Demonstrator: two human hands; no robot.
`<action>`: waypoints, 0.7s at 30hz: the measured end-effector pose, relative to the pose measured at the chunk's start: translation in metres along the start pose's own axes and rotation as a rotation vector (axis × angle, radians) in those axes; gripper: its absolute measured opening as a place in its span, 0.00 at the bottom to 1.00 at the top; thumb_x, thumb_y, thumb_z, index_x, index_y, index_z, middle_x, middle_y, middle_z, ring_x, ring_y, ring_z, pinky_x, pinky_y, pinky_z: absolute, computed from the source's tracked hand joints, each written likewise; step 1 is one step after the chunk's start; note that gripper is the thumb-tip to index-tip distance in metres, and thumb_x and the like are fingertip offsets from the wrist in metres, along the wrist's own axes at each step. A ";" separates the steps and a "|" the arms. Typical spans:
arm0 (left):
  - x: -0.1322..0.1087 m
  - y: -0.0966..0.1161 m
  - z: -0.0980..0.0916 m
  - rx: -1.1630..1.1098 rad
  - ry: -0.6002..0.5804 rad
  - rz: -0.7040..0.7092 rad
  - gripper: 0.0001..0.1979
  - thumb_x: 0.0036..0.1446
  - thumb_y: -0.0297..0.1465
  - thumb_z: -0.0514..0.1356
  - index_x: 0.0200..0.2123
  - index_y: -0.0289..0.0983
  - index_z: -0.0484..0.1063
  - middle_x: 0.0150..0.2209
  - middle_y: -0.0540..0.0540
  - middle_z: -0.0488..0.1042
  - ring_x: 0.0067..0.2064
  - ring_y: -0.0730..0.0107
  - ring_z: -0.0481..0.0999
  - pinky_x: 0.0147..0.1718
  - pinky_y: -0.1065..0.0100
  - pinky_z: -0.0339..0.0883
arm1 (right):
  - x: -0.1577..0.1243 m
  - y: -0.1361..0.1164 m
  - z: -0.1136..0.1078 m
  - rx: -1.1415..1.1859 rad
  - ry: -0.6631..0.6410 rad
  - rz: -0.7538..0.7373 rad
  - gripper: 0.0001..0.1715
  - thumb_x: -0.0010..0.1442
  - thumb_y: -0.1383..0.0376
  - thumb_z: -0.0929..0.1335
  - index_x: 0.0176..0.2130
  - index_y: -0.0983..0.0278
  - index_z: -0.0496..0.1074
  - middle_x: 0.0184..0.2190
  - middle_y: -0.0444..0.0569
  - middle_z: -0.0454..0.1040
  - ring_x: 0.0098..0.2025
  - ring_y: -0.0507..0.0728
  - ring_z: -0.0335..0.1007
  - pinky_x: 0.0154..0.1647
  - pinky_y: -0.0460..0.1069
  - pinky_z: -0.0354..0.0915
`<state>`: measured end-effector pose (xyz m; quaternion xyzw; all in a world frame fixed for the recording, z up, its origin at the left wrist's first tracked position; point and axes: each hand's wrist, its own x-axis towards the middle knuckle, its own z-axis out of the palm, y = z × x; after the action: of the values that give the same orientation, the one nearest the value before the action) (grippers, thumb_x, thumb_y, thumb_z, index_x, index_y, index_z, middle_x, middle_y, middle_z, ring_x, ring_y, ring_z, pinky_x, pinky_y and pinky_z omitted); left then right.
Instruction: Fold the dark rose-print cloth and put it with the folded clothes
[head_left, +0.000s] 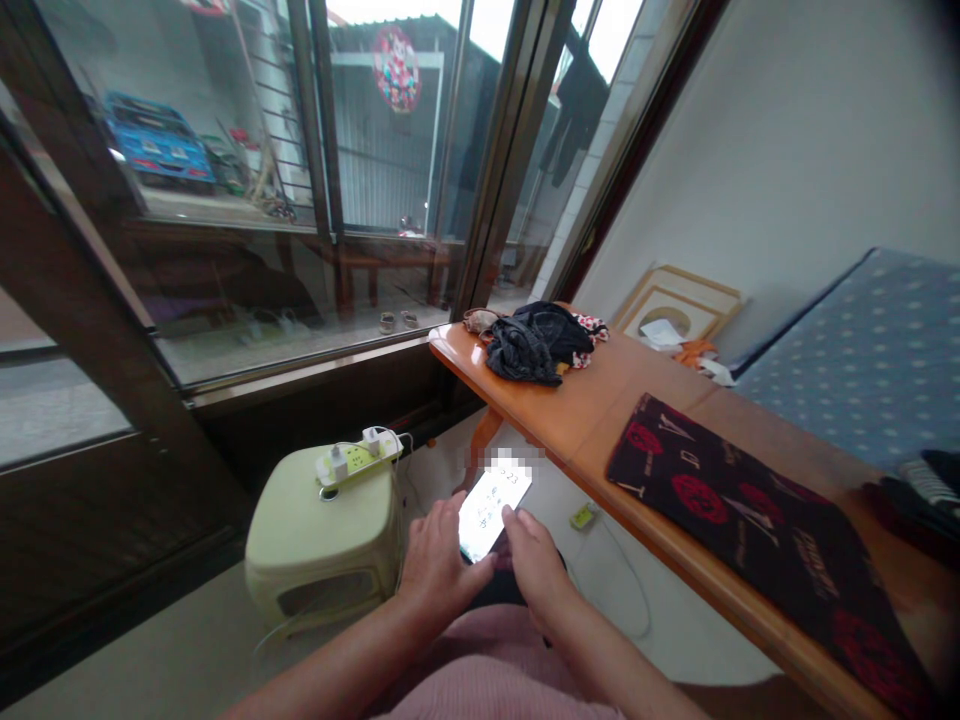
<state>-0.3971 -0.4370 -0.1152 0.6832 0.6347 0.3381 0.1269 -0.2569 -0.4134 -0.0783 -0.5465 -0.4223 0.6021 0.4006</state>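
Observation:
A phone (491, 510) with a lit white screen is held low in front of me, above my lap. My left hand (437, 560) cups its left side, fingers curled under and thumb at the edge. My right hand (536, 562) grips the right side, its thumb resting on the screen's lower corner. Both hands are closed round the phone. Pink cloth covers my lap (487, 680) below them.
A pale green plastic stool (322, 540) carrying a power strip (358, 457) with chargers stands left. An orange wooden bench (592, 400) on the right holds a dark clothes heap (536, 343) and a black-and-red cloth (750, 515). Large windows (247, 200) lie ahead, a blue mattress (862, 350) far right.

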 end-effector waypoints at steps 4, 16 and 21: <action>-0.001 -0.002 0.003 0.003 0.003 -0.004 0.38 0.48 0.37 0.65 0.61 0.37 0.58 0.55 0.37 0.70 0.55 0.49 0.69 0.48 0.55 0.60 | -0.002 -0.001 -0.001 0.017 0.001 0.001 0.26 0.58 0.42 0.65 0.35 0.62 0.70 0.28 0.47 0.76 0.29 0.57 0.71 0.29 0.49 0.66; -0.003 -0.006 0.007 -0.009 0.007 0.011 0.39 0.49 0.39 0.66 0.62 0.38 0.57 0.55 0.38 0.69 0.55 0.49 0.69 0.47 0.56 0.60 | -0.005 -0.001 -0.003 0.014 -0.008 0.005 0.22 0.60 0.46 0.66 0.34 0.62 0.70 0.28 0.46 0.74 0.29 0.56 0.70 0.30 0.49 0.65; -0.002 -0.004 0.005 -0.021 0.002 -0.007 0.38 0.51 0.42 0.64 0.62 0.38 0.57 0.54 0.38 0.69 0.54 0.50 0.69 0.47 0.56 0.61 | -0.006 -0.004 0.000 -0.003 -0.059 -0.004 0.11 0.56 0.59 0.69 0.39 0.62 0.71 0.35 0.47 0.78 0.36 0.57 0.74 0.35 0.48 0.67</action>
<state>-0.3971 -0.4368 -0.1225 0.6790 0.6338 0.3451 0.1345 -0.2557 -0.4181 -0.0724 -0.5283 -0.4358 0.6164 0.3886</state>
